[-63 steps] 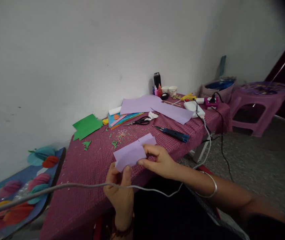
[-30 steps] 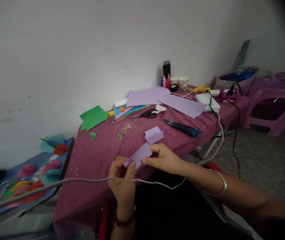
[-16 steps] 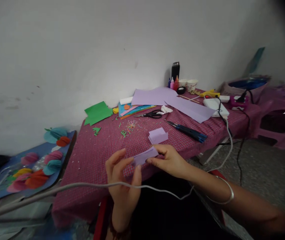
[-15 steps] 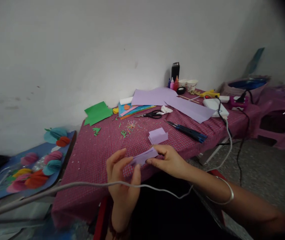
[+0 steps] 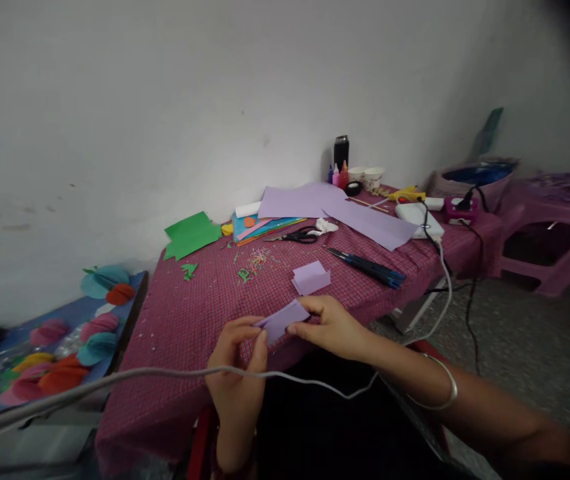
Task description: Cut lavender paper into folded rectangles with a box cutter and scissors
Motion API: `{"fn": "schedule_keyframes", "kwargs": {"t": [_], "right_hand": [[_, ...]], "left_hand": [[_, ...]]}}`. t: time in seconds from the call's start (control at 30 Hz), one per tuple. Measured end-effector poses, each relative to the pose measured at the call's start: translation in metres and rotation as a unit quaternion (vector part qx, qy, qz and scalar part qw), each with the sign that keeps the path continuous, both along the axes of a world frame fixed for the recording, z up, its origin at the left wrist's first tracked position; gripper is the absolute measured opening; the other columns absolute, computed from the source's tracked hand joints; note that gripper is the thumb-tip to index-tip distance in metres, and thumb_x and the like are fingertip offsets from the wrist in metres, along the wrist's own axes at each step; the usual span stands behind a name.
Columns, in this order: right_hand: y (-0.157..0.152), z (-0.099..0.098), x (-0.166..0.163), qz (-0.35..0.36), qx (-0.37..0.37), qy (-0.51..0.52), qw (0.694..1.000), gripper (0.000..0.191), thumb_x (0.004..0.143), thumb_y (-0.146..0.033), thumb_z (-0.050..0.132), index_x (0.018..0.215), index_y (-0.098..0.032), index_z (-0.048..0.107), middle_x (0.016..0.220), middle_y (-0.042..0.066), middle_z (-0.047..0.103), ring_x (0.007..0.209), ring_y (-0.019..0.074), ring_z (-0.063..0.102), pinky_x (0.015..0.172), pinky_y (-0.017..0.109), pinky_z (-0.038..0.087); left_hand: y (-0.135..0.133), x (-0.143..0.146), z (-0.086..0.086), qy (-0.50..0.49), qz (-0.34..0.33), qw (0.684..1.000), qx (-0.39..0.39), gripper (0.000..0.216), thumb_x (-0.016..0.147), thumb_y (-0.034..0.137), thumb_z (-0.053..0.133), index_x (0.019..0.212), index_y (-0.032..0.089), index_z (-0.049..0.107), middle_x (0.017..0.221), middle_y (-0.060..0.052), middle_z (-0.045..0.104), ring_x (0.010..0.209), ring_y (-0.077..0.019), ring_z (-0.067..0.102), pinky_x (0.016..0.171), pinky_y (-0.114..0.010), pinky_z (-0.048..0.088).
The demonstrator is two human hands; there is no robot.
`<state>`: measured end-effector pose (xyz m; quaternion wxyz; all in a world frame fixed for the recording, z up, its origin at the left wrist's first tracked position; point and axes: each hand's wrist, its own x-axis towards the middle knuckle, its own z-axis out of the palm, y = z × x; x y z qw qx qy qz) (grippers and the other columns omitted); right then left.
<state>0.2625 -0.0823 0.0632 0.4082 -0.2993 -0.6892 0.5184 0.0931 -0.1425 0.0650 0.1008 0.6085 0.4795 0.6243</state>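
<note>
Between my two hands, just above the table's front edge, is a folded piece of purple paper (image 5: 283,321). My right hand (image 5: 332,328) pinches its right end between thumb and fingers. At the left end, my left hand (image 5: 239,363) has its thumb and fingertips closed on the paper's edge. Another folded purple paper (image 5: 311,277) stands on the checked tablecloth a little beyond my hands. To its right lies a dark blue utility knife (image 5: 367,265), and scissors (image 5: 299,235) with black handles rest farther back.
Large purple sheets (image 5: 305,200) and green paper (image 5: 192,235) lie at the back of the checked table (image 5: 179,313). A white cable (image 5: 309,381) crosses in front of my hands. Paper shapes (image 5: 67,375) sit on a blue surface at left; a pink stool (image 5: 547,233) stands right.
My left thumb and fingers have closed in on the left end of the folded purple paper, whose broad face now tilts more toward me. The camera view has shifted slightly.
</note>
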Motion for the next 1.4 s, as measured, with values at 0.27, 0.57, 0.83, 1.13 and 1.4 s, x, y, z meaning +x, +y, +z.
{"fn": "schedule_keyframes", "kwargs": {"t": [0.27,0.57,0.83,1.13,1.4], "right_hand": [[0.0,-0.004,-0.004,0.042,-0.044,0.03,0.998,0.016,0.077,-0.031,0.064,0.076,-0.015,0.061,0.067,-0.002,0.056,0.061,0.0104,0.049,0.059,0.023,0.04],[0.003,-0.007,-0.006,0.01,-0.026,0.021,0.999,0.029,0.079,-0.038,0.062,0.064,-0.017,0.049,0.058,-0.005,0.046,0.055,0.0086,0.042,0.052,0.021,0.033],[0.022,0.001,0.02,0.022,0.083,-0.072,0.994,0.015,0.083,-0.028,0.06,0.074,-0.016,0.06,0.066,-0.002,0.057,0.062,0.0106,0.052,0.059,0.023,0.041],[0.131,-0.006,0.063,-0.03,0.232,-0.443,0.865,0.079,0.062,-0.03,0.079,0.133,-0.014,0.049,0.132,0.017,0.052,0.118,0.0328,0.051,0.096,0.042,0.042],[0.156,-0.012,0.026,0.019,0.155,-0.455,0.877,0.043,0.053,-0.018,0.078,0.095,-0.019,0.071,0.089,0.007,0.069,0.085,0.0238,0.062,0.077,0.034,0.044]], "left_hand": [[0.0,0.003,-0.011,-0.101,0.082,0.992,-0.011,0.023,0.075,0.022,0.072,0.096,0.021,0.064,0.081,0.001,0.064,0.07,-0.0117,0.062,0.065,-0.023,0.052],[0.006,-0.005,-0.014,-0.115,-0.031,0.987,-0.107,0.034,0.073,0.038,0.071,0.101,0.02,0.065,0.088,-0.003,0.066,0.075,-0.015,0.061,0.063,-0.023,0.049],[0.007,-0.015,-0.012,-0.11,0.108,0.976,-0.151,0.023,0.074,0.04,0.07,0.078,0.018,0.064,0.061,0.004,0.057,0.054,-0.0087,0.048,0.05,-0.018,0.038],[0.006,-0.041,-0.036,-0.081,0.012,0.964,-0.253,0.026,0.072,0.042,0.07,0.07,0.016,0.065,0.055,0.003,0.054,0.053,-0.0101,0.046,0.049,-0.019,0.036],[0.0,-0.056,-0.043,-0.026,-0.085,0.967,-0.238,0.015,0.076,0.034,0.069,0.077,0.02,0.07,0.072,0.0,0.063,0.069,-0.0139,0.056,0.064,-0.022,0.044]]}}
